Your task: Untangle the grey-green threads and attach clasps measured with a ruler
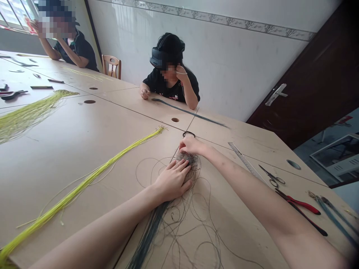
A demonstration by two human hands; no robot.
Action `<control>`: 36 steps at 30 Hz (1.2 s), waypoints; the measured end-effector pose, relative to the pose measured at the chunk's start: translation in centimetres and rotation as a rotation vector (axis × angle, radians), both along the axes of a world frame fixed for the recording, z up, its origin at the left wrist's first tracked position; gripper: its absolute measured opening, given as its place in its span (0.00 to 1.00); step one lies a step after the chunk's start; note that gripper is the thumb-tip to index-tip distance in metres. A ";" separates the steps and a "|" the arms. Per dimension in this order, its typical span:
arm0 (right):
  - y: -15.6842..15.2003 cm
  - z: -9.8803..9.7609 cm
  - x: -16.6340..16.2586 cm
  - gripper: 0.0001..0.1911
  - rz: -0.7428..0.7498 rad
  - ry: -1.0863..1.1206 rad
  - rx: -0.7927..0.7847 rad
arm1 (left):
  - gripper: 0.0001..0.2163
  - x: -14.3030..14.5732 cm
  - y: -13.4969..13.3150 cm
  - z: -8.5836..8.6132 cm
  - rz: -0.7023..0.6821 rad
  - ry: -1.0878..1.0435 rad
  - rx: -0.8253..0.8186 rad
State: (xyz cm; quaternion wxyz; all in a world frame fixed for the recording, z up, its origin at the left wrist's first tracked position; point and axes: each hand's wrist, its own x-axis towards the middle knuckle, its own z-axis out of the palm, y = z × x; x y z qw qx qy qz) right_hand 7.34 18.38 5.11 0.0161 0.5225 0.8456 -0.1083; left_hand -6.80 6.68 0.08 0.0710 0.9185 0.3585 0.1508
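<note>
Left hand [174,181]: palm down on the frizzy end of the dark thread bundle [151,231], fingers extended, slightly spread, thumb out right. Forearm in from lower left. Right hand [190,144]: wrist bent, fingers curled down at the far side of that end; can't tell if they pinch a strand. Bundle lies on the table [112,130], running toward the near edge, loose loops to its right. Ruler [243,160] at right has scale marks, too small to read.

Bright; window [12,13] upper left glows. Pale sheen on tabletop [92,130] left, soft shadows lower centre. Wide-angle stretch at edges, upper-right corner black.
</note>
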 end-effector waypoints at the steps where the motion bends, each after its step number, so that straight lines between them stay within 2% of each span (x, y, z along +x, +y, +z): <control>1: 0.0 0.0 -0.1 0.07 -0.005 -0.009 -0.007 | 0.25 0.0 0.0 0.0 0.000 0.001 0.001; 8: 0.2 0.0 -0.3 0.06 -0.036 0.010 -0.067 | 0.25 -0.1 0.0 0.0 0.003 0.009 0.007; 15: 0.1 0.7 0.6 0.07 -0.113 0.170 -0.152 | 0.25 0.0 0.0 0.0 0.000 0.004 0.007; 20: 0.3 3.3 1.8 0.09 -0.149 0.339 -0.222 | 0.25 -0.1 0.1 -0.1 0.006 -0.006 -0.007; 25: 0.9 7.6 3.0 0.05 -0.217 0.632 -0.353 | 0.24 -0.2 0.1 -0.1 -0.002 -0.008 -0.017; 28: 1.2 10.8 3.4 0.05 -0.281 0.701 -0.215 | 0.24 -0.2 0.1 0.0 0.001 -0.015 -0.014; 32: 1.2 15.7 3.7 0.07 -0.411 0.766 0.111 | 0.23 -0.2 0.0 0.2 -0.002 -0.015 -0.015; 36: 0.3 21.0 4.1 0.15 -0.457 0.857 0.454 | 0.24 -0.3 0.0 0.3 0.003 -0.010 -0.016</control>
